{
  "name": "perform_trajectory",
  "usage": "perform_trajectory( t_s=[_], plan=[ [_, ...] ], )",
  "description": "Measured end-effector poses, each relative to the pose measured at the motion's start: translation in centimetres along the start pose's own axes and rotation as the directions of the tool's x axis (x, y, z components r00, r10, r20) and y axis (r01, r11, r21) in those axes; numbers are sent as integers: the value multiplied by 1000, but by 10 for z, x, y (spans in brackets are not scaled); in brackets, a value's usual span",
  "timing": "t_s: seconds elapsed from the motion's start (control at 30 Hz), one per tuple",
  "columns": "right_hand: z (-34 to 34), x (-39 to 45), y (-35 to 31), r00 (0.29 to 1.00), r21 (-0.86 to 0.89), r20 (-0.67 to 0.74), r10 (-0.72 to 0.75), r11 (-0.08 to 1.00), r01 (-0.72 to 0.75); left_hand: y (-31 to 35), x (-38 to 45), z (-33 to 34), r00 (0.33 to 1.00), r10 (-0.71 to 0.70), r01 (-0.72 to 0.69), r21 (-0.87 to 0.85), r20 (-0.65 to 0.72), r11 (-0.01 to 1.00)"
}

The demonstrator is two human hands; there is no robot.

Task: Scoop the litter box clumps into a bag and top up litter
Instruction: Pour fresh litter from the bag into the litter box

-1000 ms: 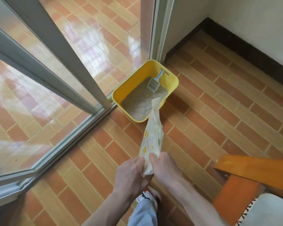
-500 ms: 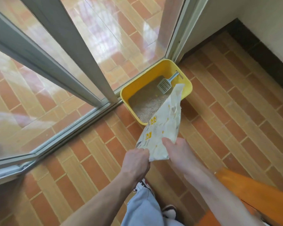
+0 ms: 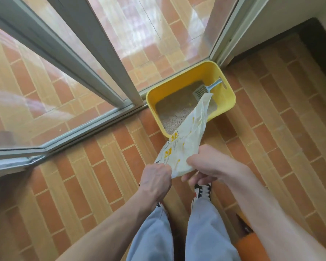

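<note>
Both hands are clamped on the bottom end of the white plastic litter bag with yellow print (image 3: 186, 142). The left hand (image 3: 155, 178) is fisted tight over the bag's lower left corner, knuckles up. The right hand (image 3: 201, 164) has its fingers curled around the lower right edge, thumb pinching the film.

Compared with half a second back, the bag sits much the same, spread flat and wide, where a full second ago it hung as a narrow twisted strip. The person now stands squarer, both trouser legs and a red-and-white sneaker (image 3: 201, 191) showing under the hands.

The bag's long axis runs from the hands up toward one o'clock, mouth end tipped over the near rim of the yellow plastic litter box (image 3: 228, 98). That box sits in the corner against the sliding glass door frame (image 3: 94, 72), filled with beige granular litter (image 3: 175, 113). A grey slotted plastic scoop (image 3: 203, 90) lies in the far end, handle pointing toward two o'clock.
</note>
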State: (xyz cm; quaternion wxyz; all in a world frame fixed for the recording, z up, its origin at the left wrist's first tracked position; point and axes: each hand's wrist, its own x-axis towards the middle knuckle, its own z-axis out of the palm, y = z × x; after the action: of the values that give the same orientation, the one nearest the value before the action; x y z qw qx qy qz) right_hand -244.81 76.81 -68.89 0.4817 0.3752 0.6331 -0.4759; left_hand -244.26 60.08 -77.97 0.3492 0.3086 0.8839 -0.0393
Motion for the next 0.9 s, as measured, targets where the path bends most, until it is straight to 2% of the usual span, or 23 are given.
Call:
perform_trajectory(
  t_s=[0.17, 0.23, 0.33, 0.4, 0.5, 0.6, 0.73, 0.9],
  plan=[
    [-5, -1, 1, 993, -47, -93, -77, 996, 73, 22, 0, -2, 990, -140, 140, -41, -9, 989],
    [-6, -5, 1, 981, -200, -155, -113, 976, 81, 28, 3, -2, 983, -181, 180, -51, -23, 982],
    [-7, 2, 4, 922, -503, -317, -223, 864, 36, 31, 10, 2, 971, -236, 232, -94, -30, 968],
    [-7, 14, 8, 902, -539, -321, -290, 839, 78, 32, 14, 7, 964, -266, 261, -128, -24, 957],
    [-4, 22, 15, 895, -506, -236, -377, 835, 218, 32, 14, 16, 962, -272, 264, -188, -22, 946],
    [1, 22, 23, 877, -434, -211, -431, 845, 311, 35, 9, 24, 963, -262, 236, -266, -67, 935],
    [9, 16, 35, 884, -310, -192, -426, 881, 358, 36, 5, 42, 952, -253, 187, -329, -171, 926],
    [14, -9, 38, 909, -138, -155, -387, 920, 368, 27, 4, 77, 953, -254, 185, -345, -167, 920]
  ],
)
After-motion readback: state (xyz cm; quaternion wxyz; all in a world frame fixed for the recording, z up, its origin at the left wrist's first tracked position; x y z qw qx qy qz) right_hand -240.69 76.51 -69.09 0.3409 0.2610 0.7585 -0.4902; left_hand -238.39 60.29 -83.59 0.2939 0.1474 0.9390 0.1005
